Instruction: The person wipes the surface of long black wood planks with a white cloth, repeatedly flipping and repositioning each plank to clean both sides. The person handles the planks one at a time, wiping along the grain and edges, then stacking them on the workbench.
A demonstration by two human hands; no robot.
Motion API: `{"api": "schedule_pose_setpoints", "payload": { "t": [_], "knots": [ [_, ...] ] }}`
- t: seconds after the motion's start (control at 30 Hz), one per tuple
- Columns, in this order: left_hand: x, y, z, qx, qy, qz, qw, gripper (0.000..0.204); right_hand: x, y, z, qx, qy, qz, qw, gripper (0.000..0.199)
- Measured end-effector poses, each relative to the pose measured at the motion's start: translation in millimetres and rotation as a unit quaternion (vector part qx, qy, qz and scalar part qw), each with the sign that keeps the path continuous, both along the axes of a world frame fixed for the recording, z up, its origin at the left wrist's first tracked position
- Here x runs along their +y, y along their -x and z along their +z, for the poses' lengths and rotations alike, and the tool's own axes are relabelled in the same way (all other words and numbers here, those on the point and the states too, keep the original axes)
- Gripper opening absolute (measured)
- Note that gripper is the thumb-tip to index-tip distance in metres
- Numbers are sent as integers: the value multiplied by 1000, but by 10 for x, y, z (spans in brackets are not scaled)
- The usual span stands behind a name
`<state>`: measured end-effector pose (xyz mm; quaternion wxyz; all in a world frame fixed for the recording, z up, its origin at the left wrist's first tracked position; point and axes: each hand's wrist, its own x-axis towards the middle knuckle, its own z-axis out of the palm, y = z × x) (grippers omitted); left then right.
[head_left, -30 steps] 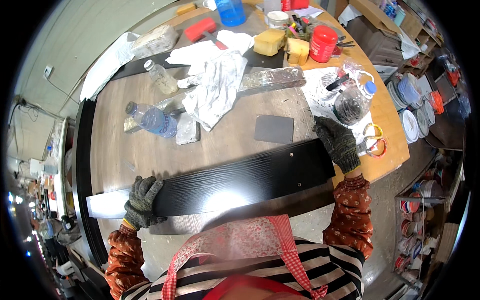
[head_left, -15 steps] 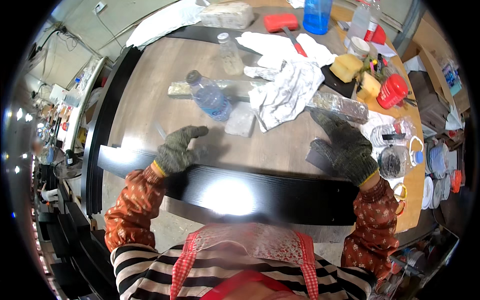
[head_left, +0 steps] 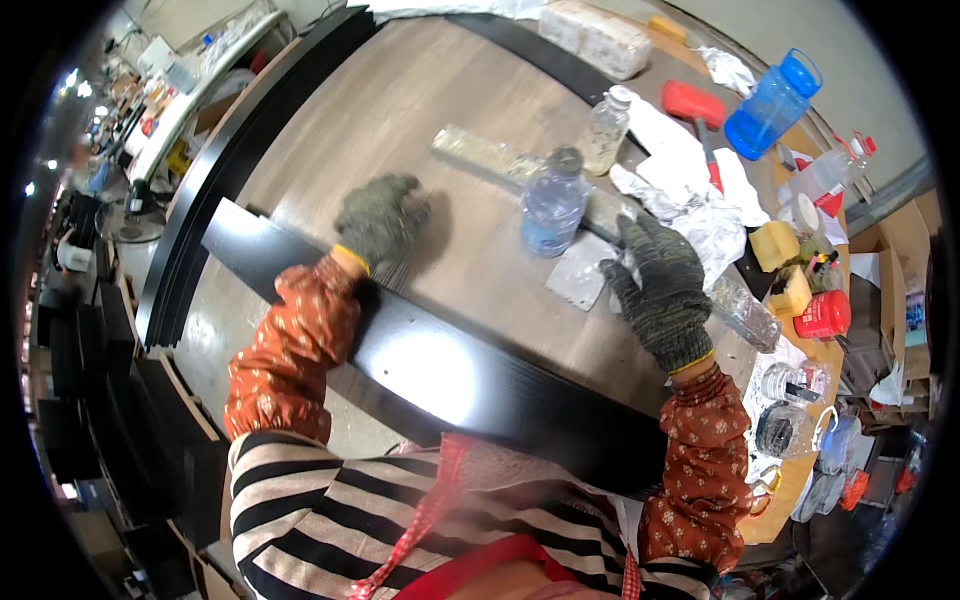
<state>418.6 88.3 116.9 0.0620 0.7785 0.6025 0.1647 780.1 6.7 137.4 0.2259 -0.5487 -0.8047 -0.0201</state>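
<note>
My left hand [head_left: 380, 225], in a dark knitted glove, is over the tabletop just beyond the black board [head_left: 430, 375]. Its fingers curl to the right and are blurred, so whether it holds anything is unclear. My right hand [head_left: 660, 290], gloved alike, has its fingers apart and stretched forward. Its thumb comes near a whitish flat block [head_left: 578, 275], and its fingertips reach over a long speckled bar [head_left: 490, 158] and beside a crumpled white cloth [head_left: 715, 235]. A clear bottle with bluish liquid [head_left: 553, 205] stands by the block.
Black strips [head_left: 190, 215] are stacked along the table's left edge. Farther back are a clear bottle [head_left: 606, 130], a red mallet [head_left: 692, 102], a blue jug [head_left: 770, 108] and a wrapped whitish block [head_left: 595, 38]. Yellow sponges [head_left: 774, 246], a red jar [head_left: 823, 316] and a cut plastic bottle [head_left: 785, 428] line the right side.
The view has turned, swinging the table's things clockwise and rightward. My right hand has come across to the whitish block. The dark flat piece earlier beneath it no longer shows. My left hand has moved forward.
</note>
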Motion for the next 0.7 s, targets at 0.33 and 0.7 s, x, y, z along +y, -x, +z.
{"api": "schedule_pose_setpoints", "payload": {
  "t": [0.33,0.7],
  "knots": [
    [400,362,-203,145,206,-43,967,33,-352,689,-77,-25,160,108,981,42],
    [669,949,-474,-98,251,-99,958,34,683,2149,-494,-124,157,75,977,38]
  ]
}}
